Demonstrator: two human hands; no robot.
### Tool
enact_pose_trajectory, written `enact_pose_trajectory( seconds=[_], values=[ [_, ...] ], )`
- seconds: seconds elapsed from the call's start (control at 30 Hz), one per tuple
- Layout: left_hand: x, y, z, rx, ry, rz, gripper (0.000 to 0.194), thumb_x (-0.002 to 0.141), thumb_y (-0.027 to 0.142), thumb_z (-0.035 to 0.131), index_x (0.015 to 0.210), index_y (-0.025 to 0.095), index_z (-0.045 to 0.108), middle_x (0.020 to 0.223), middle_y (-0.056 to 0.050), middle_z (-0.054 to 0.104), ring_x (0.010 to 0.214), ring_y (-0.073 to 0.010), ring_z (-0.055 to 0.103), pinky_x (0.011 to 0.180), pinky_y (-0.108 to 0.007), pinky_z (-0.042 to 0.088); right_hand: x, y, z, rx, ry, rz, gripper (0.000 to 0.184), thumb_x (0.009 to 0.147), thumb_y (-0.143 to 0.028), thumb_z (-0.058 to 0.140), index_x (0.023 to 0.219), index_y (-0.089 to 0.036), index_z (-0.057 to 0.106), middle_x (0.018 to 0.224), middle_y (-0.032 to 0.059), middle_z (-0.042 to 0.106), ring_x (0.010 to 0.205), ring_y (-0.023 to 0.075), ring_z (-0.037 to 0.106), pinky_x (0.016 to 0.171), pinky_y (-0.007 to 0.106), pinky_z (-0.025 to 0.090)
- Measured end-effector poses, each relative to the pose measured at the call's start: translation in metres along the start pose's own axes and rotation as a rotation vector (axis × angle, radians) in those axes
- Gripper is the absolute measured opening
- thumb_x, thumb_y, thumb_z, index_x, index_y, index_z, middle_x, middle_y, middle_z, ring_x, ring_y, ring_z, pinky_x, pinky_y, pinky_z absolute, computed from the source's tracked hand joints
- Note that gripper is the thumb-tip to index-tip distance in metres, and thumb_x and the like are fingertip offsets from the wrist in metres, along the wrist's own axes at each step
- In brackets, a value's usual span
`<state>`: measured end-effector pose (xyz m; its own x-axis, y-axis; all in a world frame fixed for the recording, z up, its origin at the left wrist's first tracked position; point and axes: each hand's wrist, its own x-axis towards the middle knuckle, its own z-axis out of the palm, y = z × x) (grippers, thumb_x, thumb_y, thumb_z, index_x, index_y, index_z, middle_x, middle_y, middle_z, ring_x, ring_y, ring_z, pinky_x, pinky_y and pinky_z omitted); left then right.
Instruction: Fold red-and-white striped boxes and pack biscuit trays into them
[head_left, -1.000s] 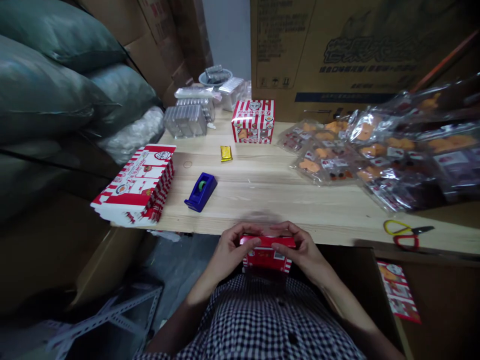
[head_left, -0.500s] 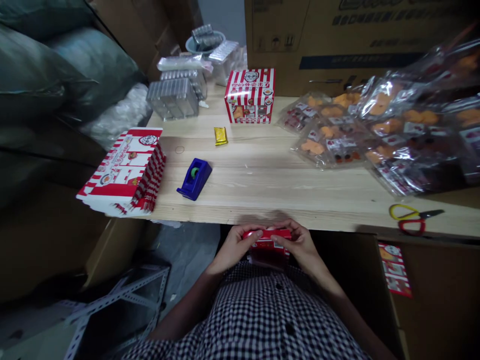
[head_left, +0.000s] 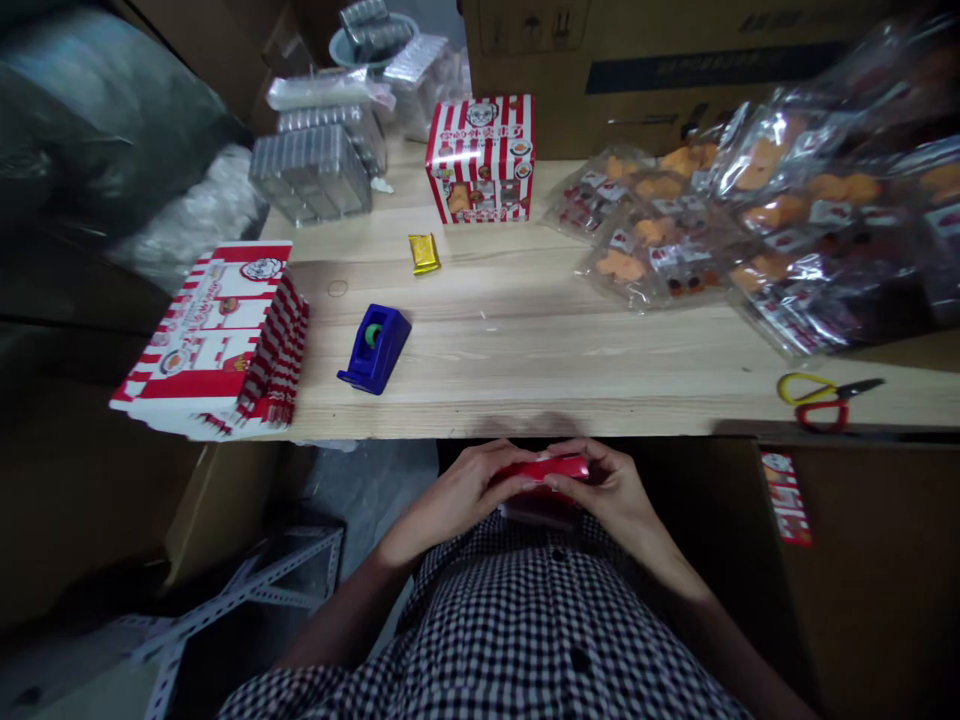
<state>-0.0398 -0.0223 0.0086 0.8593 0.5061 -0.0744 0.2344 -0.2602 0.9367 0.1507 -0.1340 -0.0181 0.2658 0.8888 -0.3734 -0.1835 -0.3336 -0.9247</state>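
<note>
Below the front edge of the table, close to my lap, I hold a small red packet [head_left: 559, 467] with a darker, see-through lower part. My left hand [head_left: 474, 482] is closed on its left side, fingers behind and thumb in front. The right end is pinched by my right hand [head_left: 611, 487], its thumb lying across the front near the middle. The fingertips behind the packet are partly hidden. On the tabletop ahead are a blue tape dispenser [head_left: 377, 350] with a green core and a small gold sachet [head_left: 424, 254].
A stack of red-and-white striped cartons [head_left: 214, 340] sits at the left. Behind stand a folded-up striped box [head_left: 482, 160] and clear plastic trays [head_left: 311, 175]. Bagged orange items [head_left: 660, 235] pile up at the right, with scissors [head_left: 829, 398] near the front edge.
The view has shifted, so the table things sit a little higher and further left. My left hand has slid over the packet's left part, and the packet's printed front is now tilted out of sight.
</note>
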Motion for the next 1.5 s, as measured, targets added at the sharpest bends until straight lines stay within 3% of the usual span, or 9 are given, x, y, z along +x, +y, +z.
enact_pose_trajectory(
  seconds=[0.23,0.4,0.5,0.63,0.8,1.0,1.2,1.3,1.5],
  values=[
    [-0.023,-0.011,-0.004,0.013,-0.081,-0.046,0.030,0.099,0.032,0.051,0.125,0.025,0.064,0.111,-0.006,0.067,0.101,-0.0202,0.065,0.090,-0.034,0.051,-0.012,0.003,0.018,-0.113,-0.008,0.009,0.030,0.072,-0.035,0.086,0.098,-0.026,0.073,0.096,0.0026,0.076,0.082,0.0192,0.070,0.074,0.031,0.057],
    [-0.029,-0.026,-0.016,-0.043,-0.049,-0.046,0.025,0.100,0.033,0.049,0.113,0.022,0.067,0.103,-0.005,0.068,0.094,-0.0189,0.064,0.086,-0.032,0.050,-0.006,0.004,0.038,-0.146,0.033,0.020,0.029,0.073,-0.035,0.085,0.097,-0.025,0.073,0.086,0.0008,0.075,0.072,0.0175,0.069,0.067,0.030,0.056],
    [-0.033,-0.037,-0.022,-0.067,-0.003,-0.022,0.025,0.100,0.032,0.049,0.115,0.023,0.067,0.106,-0.005,0.070,0.096,-0.0187,0.065,0.087,-0.032,0.050,0.001,0.003,0.047,-0.180,0.039,-0.007,0.026,0.076,-0.036,0.083,0.099,-0.026,0.074,0.094,0.0022,0.076,0.082,0.0199,0.071,0.076,0.033,0.058],
    [-0.036,-0.056,-0.026,-0.039,0.118,0.019,0.030,0.100,0.029,0.049,0.125,0.024,0.064,0.116,-0.007,0.071,0.106,-0.0209,0.065,0.095,-0.035,0.049,0.011,-0.006,0.047,-0.305,-0.071,-0.141,0.022,0.086,-0.035,0.074,0.107,-0.029,0.075,0.112,0.0038,0.075,0.105,0.0235,0.069,0.096,0.040,0.053],
    [-0.031,-0.069,-0.031,-0.035,0.120,0.101,0.033,0.102,0.027,0.045,0.129,0.024,0.063,0.118,-0.006,0.071,0.107,-0.0197,0.066,0.095,-0.035,0.050,0.023,-0.028,0.035,-0.500,-0.238,-0.261,0.022,0.093,-0.029,0.065,0.112,-0.030,0.075,0.117,0.0047,0.073,0.110,0.0222,0.067,0.101,0.042,0.051],
    [-0.024,-0.067,-0.040,-0.205,0.276,0.125,0.037,0.092,0.029,0.064,0.128,0.023,0.062,0.122,-0.007,0.068,0.111,-0.0206,0.065,0.096,-0.033,0.050,0.034,-0.031,0.024,-0.304,-0.094,-0.243,0.018,0.084,-0.029,0.076,0.102,-0.028,0.078,0.101,0.0018,0.078,0.091,0.0175,0.073,0.085,0.029,0.058],
    [-0.030,-0.058,-0.039,-0.330,0.424,0.146,0.024,0.090,0.028,0.066,0.112,0.020,0.072,0.107,-0.008,0.073,0.101,-0.0206,0.068,0.091,-0.031,0.053,0.027,-0.034,0.019,-0.184,-0.030,-0.245,0.022,0.077,-0.031,0.083,0.098,-0.025,0.079,0.083,0.0002,0.078,0.066,0.0128,0.070,0.065,0.021,0.058],
    [-0.037,-0.043,-0.041,-0.282,0.495,0.203,0.022,0.091,0.027,0.064,0.110,0.020,0.074,0.109,-0.008,0.074,0.103,-0.0209,0.068,0.093,-0.032,0.053,0.014,-0.042,0.023,-0.196,-0.077,-0.320,0.023,0.081,-0.031,0.079,0.103,-0.025,0.077,0.089,0.0012,0.077,0.073,0.0141,0.071,0.070,0.023,0.059],
    [-0.066,-0.019,-0.044,-0.262,0.549,0.276,0.021,0.093,0.027,0.061,0.106,0.019,0.075,0.108,-0.008,0.074,0.104,-0.0200,0.068,0.095,-0.031,0.052,-0.019,-0.061,0.045,-0.457,-0.204,-0.578,0.020,0.094,-0.030,0.065,0.111,-0.025,0.074,0.119,0.0068,0.070,0.111,0.0204,0.065,0.092,0.030,0.054]
  ],
)
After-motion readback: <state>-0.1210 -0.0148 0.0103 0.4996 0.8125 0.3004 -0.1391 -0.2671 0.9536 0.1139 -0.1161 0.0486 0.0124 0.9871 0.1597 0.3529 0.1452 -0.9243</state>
